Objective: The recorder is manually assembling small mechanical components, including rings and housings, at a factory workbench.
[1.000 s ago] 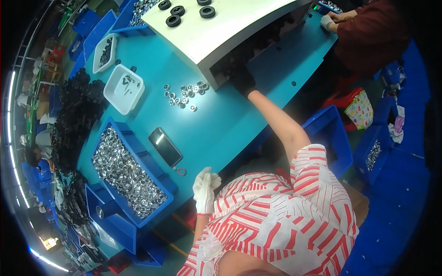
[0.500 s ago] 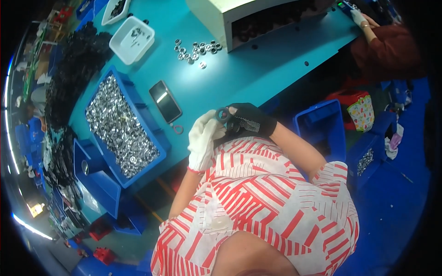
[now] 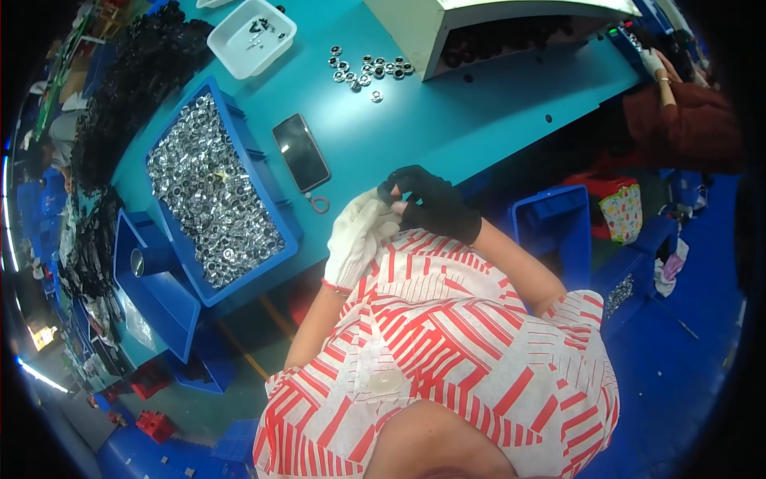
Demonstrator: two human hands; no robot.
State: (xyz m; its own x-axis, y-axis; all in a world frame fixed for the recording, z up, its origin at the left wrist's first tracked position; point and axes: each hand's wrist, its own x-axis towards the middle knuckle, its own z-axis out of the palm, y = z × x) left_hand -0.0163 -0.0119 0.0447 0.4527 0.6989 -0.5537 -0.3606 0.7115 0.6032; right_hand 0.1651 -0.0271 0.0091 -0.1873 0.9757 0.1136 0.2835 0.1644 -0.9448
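Note:
Close to my body, at the table's near edge, both hands meet around a small dark round part [image 3: 388, 192]. My left hand [image 3: 356, 233], in a white knit glove, is closed on its near side; the fingers partly cover it. My right hand [image 3: 437, 209] wears a black glove with bare fingertips showing, and its thumb and finger are pinched at the part. Most of the part is hidden between the gloves. Left of my hands lie a phone [image 3: 302, 152] with a dark screen and a small pinkish loop [image 3: 319, 205].
A blue bin [image 3: 292, 241] full of shiny metal rings stands at left, beside another blue bin [image 3: 179, 315]. Several metal rings [image 3: 365, 70] lie loose near a white tray [image 3: 239, 57]. A pale box housing [image 3: 437, 36] holds dark parts. Another person's gloved hand [image 3: 652, 60] is far right.
My right hand has turned, its fingers now curling over the top of the dark round part, which showed its ring face before. The view has shifted slightly.

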